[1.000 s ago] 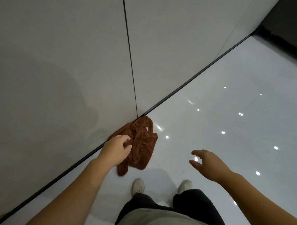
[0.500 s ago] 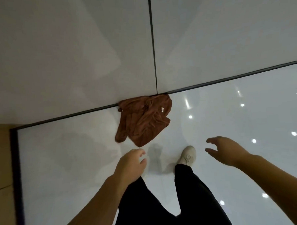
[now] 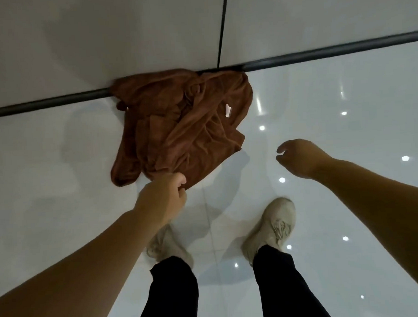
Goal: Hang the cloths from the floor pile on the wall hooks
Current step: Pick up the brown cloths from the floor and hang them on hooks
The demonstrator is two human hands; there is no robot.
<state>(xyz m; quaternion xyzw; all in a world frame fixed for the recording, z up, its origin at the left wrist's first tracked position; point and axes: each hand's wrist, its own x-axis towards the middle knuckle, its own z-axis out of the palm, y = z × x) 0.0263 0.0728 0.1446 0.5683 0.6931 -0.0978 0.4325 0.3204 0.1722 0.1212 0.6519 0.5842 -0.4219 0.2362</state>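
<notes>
Left hand [image 3: 165, 196] pinches brown cloth pile [image 3: 182, 121] (right hand [image 3: 299, 158] apart)

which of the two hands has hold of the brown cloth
The left hand: its fingers pinch the near edge of the brown cloth. The right hand hangs apart from it above the floor, fingers loosely curled, holding nothing.

Left hand [image 3: 165, 196] fingers curled, pinching; right hand [image 3: 299, 158] hovering, fingers loosely spread.

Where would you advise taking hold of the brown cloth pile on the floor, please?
Probably at its near edge, from the person's side: the brown cloth pile lies crumpled against the wall base, so the far side is blocked. The left hand already pinches that near fold; the right hand hovers free.
</notes>
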